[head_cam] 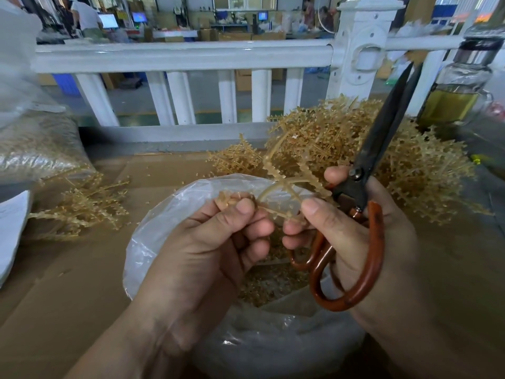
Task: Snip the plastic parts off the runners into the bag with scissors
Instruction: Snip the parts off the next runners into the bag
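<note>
Two bare hands are shown, the left hand (216,242) and the right hand (360,231). Each is joined to a bare forearm, the left forearm (131,340) and the right forearm (442,332), both cut off by the lower edge of the view. Broad thumbs (241,212) with short-trimmed nails are seen on both hands, and the knuckles and finger joints are marked by fine creases.

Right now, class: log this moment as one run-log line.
left hand: pinches runner; right hand: holds scissors, blades up; both above bag
</note>
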